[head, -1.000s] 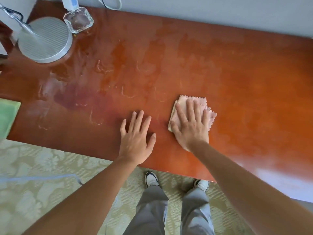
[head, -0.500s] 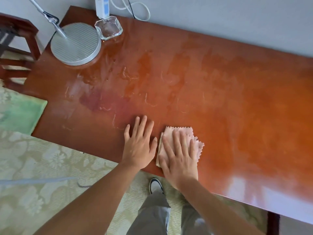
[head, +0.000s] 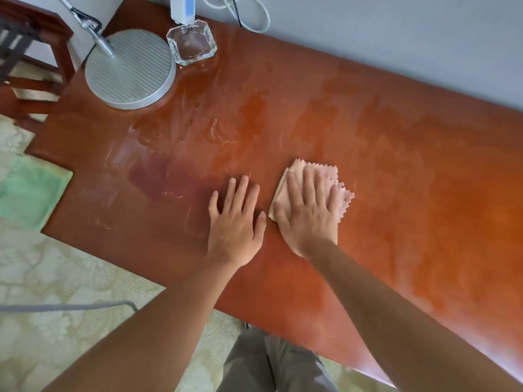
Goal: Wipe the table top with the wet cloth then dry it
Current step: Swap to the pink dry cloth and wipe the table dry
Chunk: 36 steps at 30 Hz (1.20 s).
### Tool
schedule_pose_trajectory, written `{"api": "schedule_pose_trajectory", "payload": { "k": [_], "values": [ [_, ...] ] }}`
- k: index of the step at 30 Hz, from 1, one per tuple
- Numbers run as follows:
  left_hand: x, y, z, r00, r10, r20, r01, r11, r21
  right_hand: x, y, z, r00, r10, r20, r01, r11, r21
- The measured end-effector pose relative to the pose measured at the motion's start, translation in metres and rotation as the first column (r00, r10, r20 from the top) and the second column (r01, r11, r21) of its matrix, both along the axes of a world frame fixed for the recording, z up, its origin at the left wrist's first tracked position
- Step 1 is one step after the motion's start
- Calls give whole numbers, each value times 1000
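Observation:
A glossy red-brown wooden table top (head: 396, 154) fills the view, streaked with wet smears on its left half. My right hand (head: 307, 213) lies flat, fingers spread, pressing a folded pale pink cloth (head: 341, 188) with zigzag edges onto the wood near the middle. Most of the cloth is under the palm; its far and right edges show. My left hand (head: 236, 219) rests flat on the bare wood just left of the cloth, holding nothing.
A round ribbed silver lamp base (head: 133, 72) and a clear glass dish (head: 192, 43) stand at the table's far left corner, with white cables by the grey wall. A green cloth (head: 31, 199) lies on the floor left of the table. A dark wooden chair (head: 25, 52) stands far left.
The right hand drew the pink cloth toward the near edge, then pushed it back away. The left hand stayed flat beside it. The camera view shifted and tilted.

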<state>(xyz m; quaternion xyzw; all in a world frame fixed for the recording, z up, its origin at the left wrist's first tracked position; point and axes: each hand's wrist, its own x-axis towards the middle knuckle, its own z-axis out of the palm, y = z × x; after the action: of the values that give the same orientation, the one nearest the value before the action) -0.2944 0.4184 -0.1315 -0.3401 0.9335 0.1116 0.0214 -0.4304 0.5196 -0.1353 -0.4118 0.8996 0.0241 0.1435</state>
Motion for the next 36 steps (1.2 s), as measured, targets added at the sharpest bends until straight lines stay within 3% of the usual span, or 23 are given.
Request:
{"api": "schedule_pose_trajectory", "payload": {
  "k": [8,11,17,20,28,36],
  "values": [
    [0,-1,-11,995,51,-86,-55,997,-47,-78,-67,2,997,64,-43,-65,998,-12],
    [0,-1,-9,995,42,-95,-46,998,-42,-58,-46,7,993,112,-24,-113,993,-25],
    [1,-2,-8,996,39,-86,-41,999,-18,50,55,5,930,362,59,-357,930,-89],
    [1,-1,-7,994,43,-101,-46,999,-24,49,64,5,914,400,71,-396,916,-69],
    [0,-1,-13,987,44,-156,-56,996,-73,-68,-40,3,988,153,-10,-153,988,-14],
    [0,-2,-13,990,31,-136,-41,997,-65,-120,-121,1,985,167,-52,-170,983,-65]
  ]
}}
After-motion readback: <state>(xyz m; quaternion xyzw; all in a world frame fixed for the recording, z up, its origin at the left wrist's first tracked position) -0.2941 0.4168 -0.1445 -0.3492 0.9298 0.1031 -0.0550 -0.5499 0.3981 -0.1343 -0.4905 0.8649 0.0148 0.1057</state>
